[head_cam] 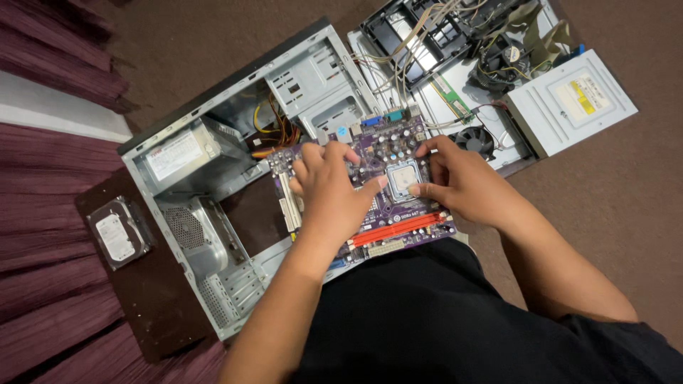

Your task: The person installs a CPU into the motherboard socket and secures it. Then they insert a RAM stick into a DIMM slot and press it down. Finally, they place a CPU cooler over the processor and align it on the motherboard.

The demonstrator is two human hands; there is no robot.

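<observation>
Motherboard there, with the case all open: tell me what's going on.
A person kneels over an open PC case on the floor, both hands on a purple motherboard. The left hand lies across its left half; the right hand rests by the CPU socket. The power supply sits in the case. A hard drive lies left of the case, an optical drive at upper right.

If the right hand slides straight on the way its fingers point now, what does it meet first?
Probably the CPU socket on the purple motherboard: the right hand points left, its fingertips beside the socket. Beyond lies the left hand.
</observation>
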